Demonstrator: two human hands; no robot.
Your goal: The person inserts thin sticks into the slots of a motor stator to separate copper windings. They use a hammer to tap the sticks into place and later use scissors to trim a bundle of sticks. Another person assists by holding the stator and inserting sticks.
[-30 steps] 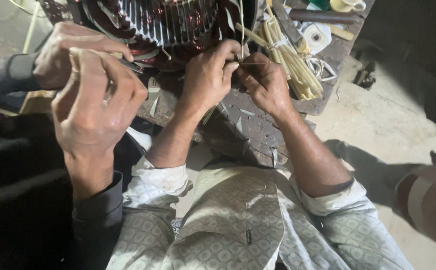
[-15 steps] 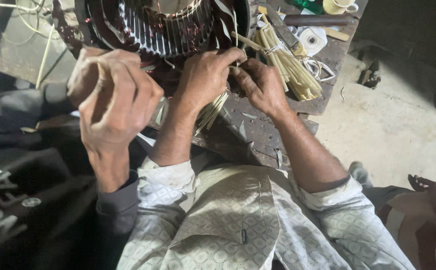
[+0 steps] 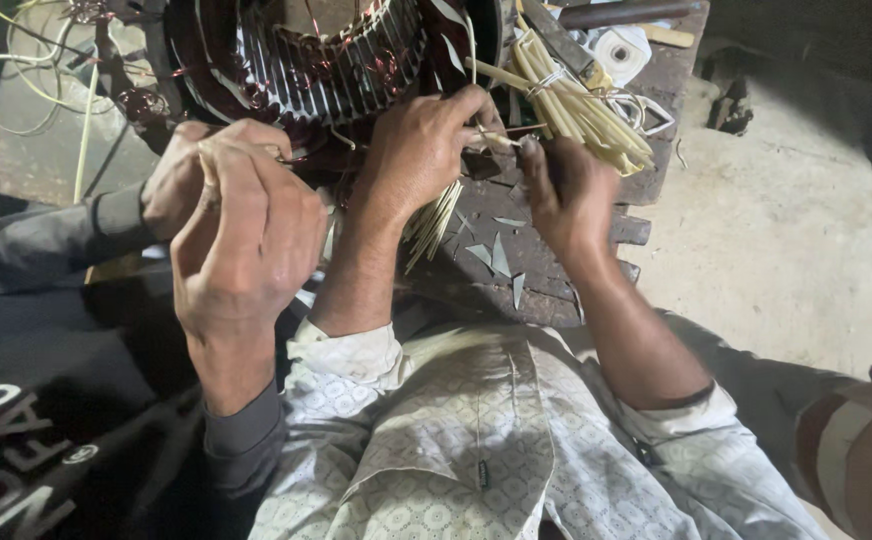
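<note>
My left hand rests against the lower rim of a big motor stator with copper windings. It is closed on a bundle of thin pale sticks that fan out below the palm. My right hand is just to the right, with its fingers pinching one thin pale stick that spans the gap between both hands. Both sleeves are rolled up.
A co-worker's two hands in dark sleeves work at the stator's left rim. A tied bundle of pale tubes, a white tape roll and paper scraps lie on the dark bench. Loose wires hang at the left. Concrete floor is at the right.
The co-worker's hands have drawn closer to mine along the stator rim. My hands have stayed at the rim, and the stick bundle under my left hand has come into view.
</note>
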